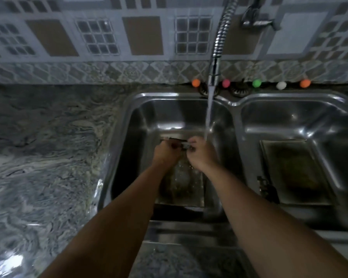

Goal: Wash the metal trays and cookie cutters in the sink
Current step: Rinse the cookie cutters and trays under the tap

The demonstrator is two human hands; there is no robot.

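Over the left basin of the steel double sink [129, 109], my left hand [165, 155] and my right hand [201, 155] grip a small metal cookie cutter [184, 145] between them. Water streams from the flexible tap [217, 57] onto my right hand. Under my hands a wet metal tray [181, 189] lies in the left basin. A second, stained metal tray [293, 173] leans in the right basin.
Marbled grey counter [44, 157] spreads to the left of the sink. Small coloured balls [256, 83] sit along the back ledge under the tiled wall. A dark small object [266, 187] lies in the right basin beside the tray.
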